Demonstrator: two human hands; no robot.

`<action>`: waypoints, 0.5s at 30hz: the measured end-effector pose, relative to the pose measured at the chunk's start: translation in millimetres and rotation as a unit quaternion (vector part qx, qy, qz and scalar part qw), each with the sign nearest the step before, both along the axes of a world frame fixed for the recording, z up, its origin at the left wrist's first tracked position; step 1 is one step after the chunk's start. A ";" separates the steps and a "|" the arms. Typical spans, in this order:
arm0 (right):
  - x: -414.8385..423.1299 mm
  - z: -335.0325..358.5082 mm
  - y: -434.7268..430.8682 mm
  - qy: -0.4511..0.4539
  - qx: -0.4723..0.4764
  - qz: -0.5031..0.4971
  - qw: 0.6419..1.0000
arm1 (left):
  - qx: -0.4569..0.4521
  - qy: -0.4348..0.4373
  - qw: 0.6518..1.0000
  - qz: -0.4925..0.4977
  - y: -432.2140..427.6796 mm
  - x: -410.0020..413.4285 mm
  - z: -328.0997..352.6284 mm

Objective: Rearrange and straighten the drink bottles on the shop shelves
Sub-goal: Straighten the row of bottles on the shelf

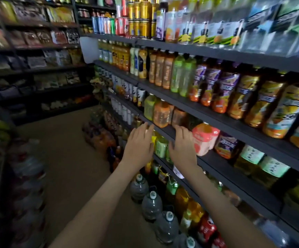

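Dark shop shelves [216, 120] run along the right, packed with drink bottles. My left hand [139, 145] is stretched out flat, fingers apart, in front of the edge of the third shelf, holding nothing. My right hand [182, 145] is also spread and empty, its fingertips at the shelf edge just left of a pink-labelled orange bottle [204, 138]. Behind the fingertips stand an orange bottle [161, 114] and a green bottle [149, 106]. To the right of the pink one is a purple-labelled bottle [227, 145].
Large clear water jugs [151, 204] stand in a row on the floor below my arms. Cans [141, 17] fill the top shelf. Snack shelves [37, 51] line the back wall. More packs sit at the far left on the brown floor [70, 158].
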State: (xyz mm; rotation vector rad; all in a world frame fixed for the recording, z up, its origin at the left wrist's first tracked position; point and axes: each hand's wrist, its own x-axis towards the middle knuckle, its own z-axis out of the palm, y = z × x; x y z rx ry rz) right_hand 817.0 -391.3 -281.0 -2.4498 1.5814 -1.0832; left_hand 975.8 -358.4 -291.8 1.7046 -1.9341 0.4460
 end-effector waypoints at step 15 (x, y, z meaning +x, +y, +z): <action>343.5 12.8 -282.5 0.042 0.030 0.016 0.999 | 0.007 -0.024 0.996 0.082 -245.0 337.4 22.3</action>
